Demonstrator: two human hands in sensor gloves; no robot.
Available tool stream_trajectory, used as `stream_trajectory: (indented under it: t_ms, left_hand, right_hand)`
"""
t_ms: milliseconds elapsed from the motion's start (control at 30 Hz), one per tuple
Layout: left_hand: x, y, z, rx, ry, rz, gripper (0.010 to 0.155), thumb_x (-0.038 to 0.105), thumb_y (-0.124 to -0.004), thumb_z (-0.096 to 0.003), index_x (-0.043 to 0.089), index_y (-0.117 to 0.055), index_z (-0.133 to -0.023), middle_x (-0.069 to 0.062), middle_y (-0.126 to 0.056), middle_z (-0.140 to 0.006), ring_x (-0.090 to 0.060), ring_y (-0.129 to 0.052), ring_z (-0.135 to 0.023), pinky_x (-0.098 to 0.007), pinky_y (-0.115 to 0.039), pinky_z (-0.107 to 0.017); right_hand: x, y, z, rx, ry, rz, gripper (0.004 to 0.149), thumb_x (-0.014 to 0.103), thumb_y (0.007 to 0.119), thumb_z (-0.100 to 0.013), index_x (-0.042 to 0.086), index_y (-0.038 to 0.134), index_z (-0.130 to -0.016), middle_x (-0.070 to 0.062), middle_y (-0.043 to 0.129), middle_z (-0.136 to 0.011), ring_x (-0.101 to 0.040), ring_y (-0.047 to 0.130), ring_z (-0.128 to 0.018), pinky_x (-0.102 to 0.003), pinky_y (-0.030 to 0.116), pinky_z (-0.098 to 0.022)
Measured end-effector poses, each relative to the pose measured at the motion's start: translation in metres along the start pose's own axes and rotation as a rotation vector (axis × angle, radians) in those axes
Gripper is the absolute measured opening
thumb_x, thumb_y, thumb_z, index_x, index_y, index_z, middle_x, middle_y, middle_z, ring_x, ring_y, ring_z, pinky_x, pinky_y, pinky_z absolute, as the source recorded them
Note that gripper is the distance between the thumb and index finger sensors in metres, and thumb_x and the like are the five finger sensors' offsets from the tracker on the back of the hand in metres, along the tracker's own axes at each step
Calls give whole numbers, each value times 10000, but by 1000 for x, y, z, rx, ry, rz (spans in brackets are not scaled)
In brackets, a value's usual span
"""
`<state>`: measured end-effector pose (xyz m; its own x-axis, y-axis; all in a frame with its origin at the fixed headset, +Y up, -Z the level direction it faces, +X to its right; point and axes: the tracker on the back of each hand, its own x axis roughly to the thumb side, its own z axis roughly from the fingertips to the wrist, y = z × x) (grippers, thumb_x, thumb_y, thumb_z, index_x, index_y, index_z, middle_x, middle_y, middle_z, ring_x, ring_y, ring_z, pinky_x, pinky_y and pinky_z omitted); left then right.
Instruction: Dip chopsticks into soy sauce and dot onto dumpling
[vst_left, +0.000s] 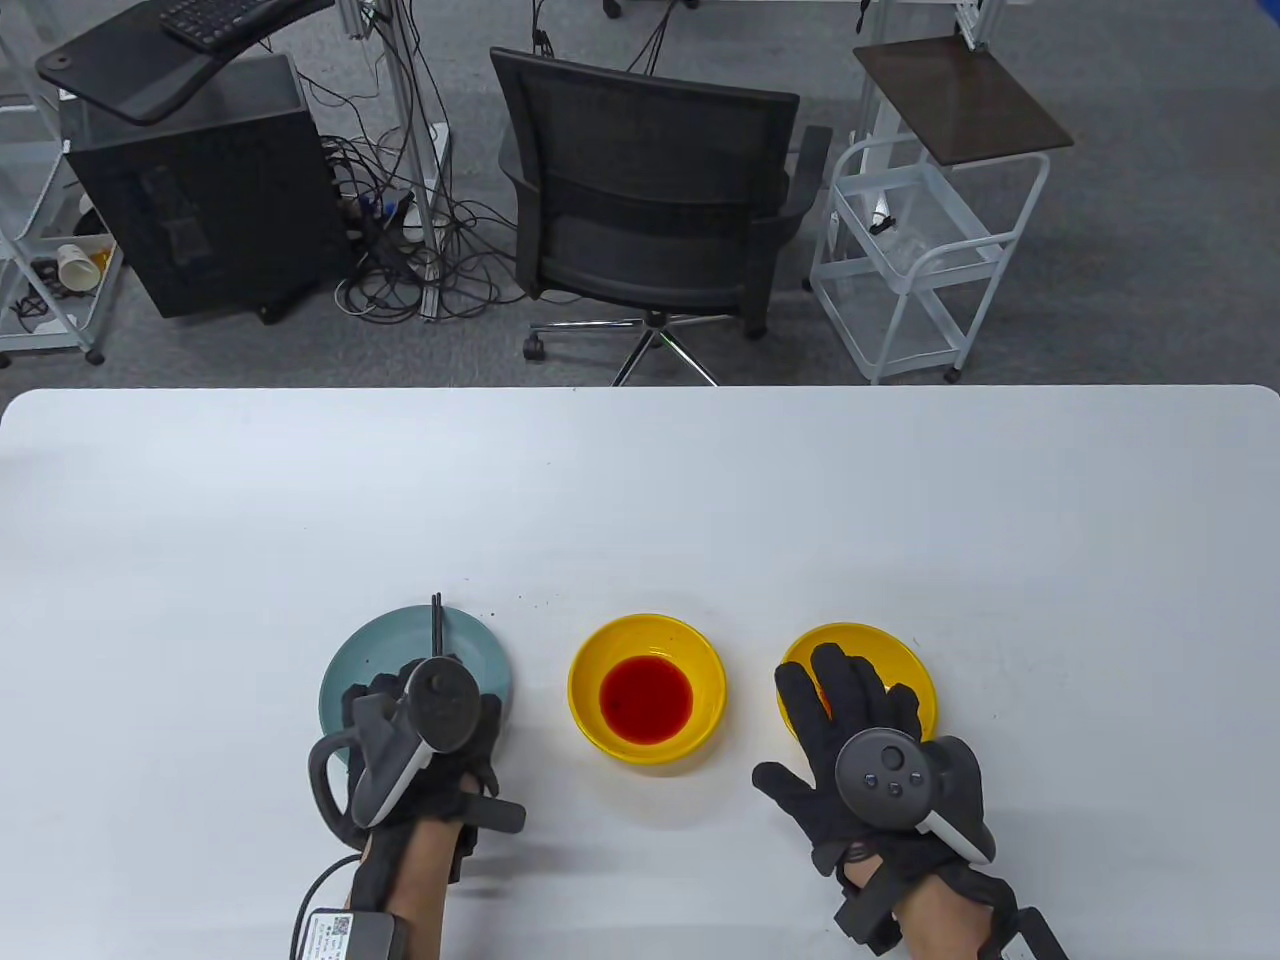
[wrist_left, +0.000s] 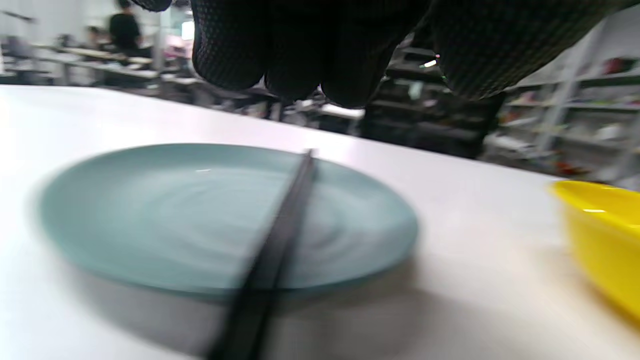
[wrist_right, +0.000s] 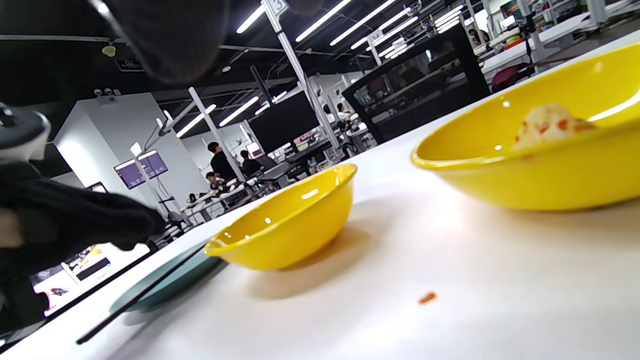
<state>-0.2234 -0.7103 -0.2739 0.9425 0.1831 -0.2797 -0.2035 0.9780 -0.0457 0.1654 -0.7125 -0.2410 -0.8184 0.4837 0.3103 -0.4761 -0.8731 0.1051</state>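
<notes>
Beyond the white counter (vst_left: 640, 480) we see a black mesh office chair (vst_left: 655, 195) on a chrome star base, facing away from us. To its left stands a black computer tower (vst_left: 205, 190) with a tangle of cables (vst_left: 400, 250) on the grey floor beside it, and above the tower a dark tray carrying a keyboard (vst_left: 215, 18). To the chair's right we find a white wire cart (vst_left: 915, 255) with a dark brown top. On the counter we notice an orange crumb (wrist_right: 427, 298).

White table (vst_left: 640, 480): plate (vst_left: 470, 640), two bowls (vst_left: 600, 720).
</notes>
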Motion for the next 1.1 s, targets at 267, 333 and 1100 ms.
stream_trajectory:
  t_ms: [267, 333, 1100]
  left_hand:
    - [-20, -17, -15, -221, 167, -59, 668, 622, -842, -436, 110, -924, -857, -92, -909, -842, -393, -910, -735, -678, -559, -685]
    - [-14, -22, -16, -224, 179, -133, 671, 627, -843, -433, 108, -931, -849, -89, -918, -829, -388, -918, -724, -677, -564, -686]
    - [-3, -13, -13, -108, 77, -45, 532, 544, -855, -438, 118, -985, -729, -58, -978, -681, -337, -976, -596, -665, -623, -667]
  right_hand:
    - [2, 0, 0, 3, -21, -20, 848, 583, 682, -439, 214, 264, -1078, -187, 94, -1140, -552, 189, -1032, -811, 155, -655]
    - [1, 0, 0, 8, -24, -22, 847, 584, 682, -439, 213, 265, -1078, -188, 95, -1140, -552, 191, -1032, -811, 155, -655]
    - [13, -2, 6, -25, -102, -59, 838, 580, 683, -440, 207, 284, -1076, -204, 140, -1140, -552, 248, -1026, -814, 168, -652]
